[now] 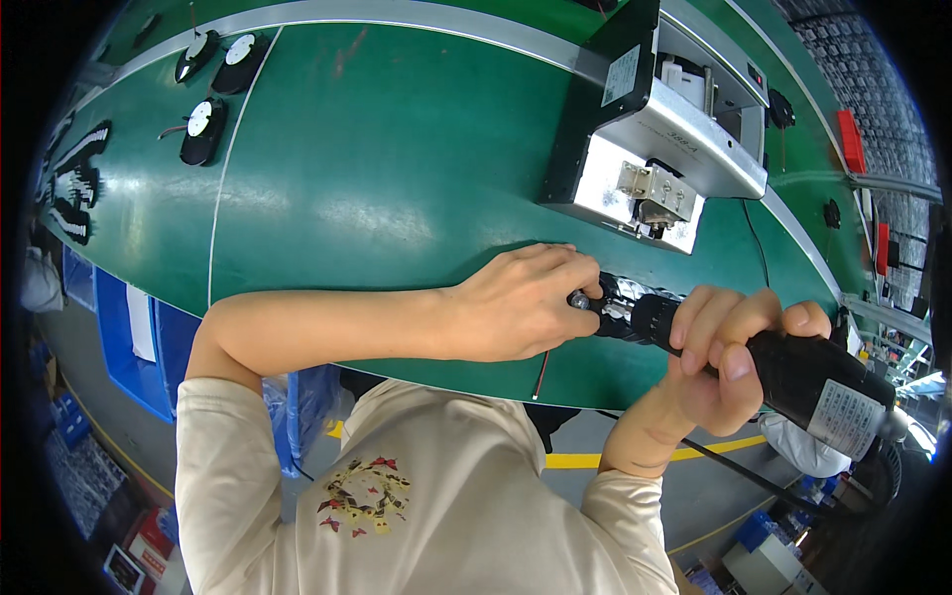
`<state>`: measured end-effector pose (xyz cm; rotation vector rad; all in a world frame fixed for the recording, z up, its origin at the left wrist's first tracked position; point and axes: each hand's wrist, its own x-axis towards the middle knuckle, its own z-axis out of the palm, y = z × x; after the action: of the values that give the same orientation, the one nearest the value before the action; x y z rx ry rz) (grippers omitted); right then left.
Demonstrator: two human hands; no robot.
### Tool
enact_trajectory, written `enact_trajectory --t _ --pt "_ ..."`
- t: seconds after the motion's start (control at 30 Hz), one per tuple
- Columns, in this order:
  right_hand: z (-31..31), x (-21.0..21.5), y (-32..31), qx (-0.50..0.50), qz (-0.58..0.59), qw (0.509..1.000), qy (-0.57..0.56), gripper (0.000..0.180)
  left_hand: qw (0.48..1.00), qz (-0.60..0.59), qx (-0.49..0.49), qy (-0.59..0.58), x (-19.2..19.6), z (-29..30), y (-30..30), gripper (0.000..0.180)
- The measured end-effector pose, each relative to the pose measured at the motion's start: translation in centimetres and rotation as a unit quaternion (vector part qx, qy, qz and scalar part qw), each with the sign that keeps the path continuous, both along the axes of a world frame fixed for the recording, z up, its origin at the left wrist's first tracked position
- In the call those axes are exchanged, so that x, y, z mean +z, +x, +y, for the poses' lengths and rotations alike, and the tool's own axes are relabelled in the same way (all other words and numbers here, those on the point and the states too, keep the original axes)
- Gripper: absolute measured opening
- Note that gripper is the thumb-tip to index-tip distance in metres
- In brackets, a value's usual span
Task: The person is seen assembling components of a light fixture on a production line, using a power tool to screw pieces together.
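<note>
My right hand (729,347) is wrapped round a black electric screwdriver (793,372), its cord trailing away at the lower right. The screwdriver lies slantwise, nose toward my left hand. My left hand (526,302), fingers curled, grips a small black part (617,322) with a shiny surface on the green table. The screwdriver's tip reaches this part; exact contact cannot be made out. A round metallic piece shows by my left fingertips. From beneath the hand a thin red wire (541,375) sticks out toward the table's near edge. Much of the part is hidden by my fingers.
Beyond my hands stands a silver and black screw feeder (654,149). Several black units with white discs (201,119) lie at the far left, near striped black parts (74,183). A blue bin (139,347) stands below the table's left edge.
</note>
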<state>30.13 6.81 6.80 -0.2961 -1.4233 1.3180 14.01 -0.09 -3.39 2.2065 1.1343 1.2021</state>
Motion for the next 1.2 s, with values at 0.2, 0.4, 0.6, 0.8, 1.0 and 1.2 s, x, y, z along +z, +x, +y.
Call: enact_trajectory --t 0.2,0.4,0.6,0.8,1.0,1.2 --pt "0.3 -1.1 -0.2 0.017 -0.040 0.998 0.037 0.044 0.999 0.003 0.010 -0.034 0.1 -0.2 0.1 0.011" --pt "-0.3 -1.2 -0.6 0.013 -0.068 0.996 0.053 0.038 0.998 0.002 -0.025 -0.051 0.5 -0.1 -0.4 0.012" --pt "-0.8 -1.1 -0.3 0.023 -0.079 0.996 0.016 0.039 0.996 0.012 -0.050 -0.068 0.8 0.0 -1.2 0.024" --pt "1.9 2.6 -0.4 0.051 -0.002 0.997 0.055 0.043 0.996 0.019 -0.062 -0.065 0.1 0.1 -1.2 0.025" --pt "4.7 2.5 -2.7 -0.098 -0.088 0.982 0.138 0.045 0.995 0.019 -0.073 -0.064 0.2 0.2 -1.4 0.024" --pt "4.8 2.4 -3.2 -0.016 -0.074 0.995 0.071 0.044 0.998 0.004 -0.063 -0.024 0.1 0.2 -1.2 0.017"
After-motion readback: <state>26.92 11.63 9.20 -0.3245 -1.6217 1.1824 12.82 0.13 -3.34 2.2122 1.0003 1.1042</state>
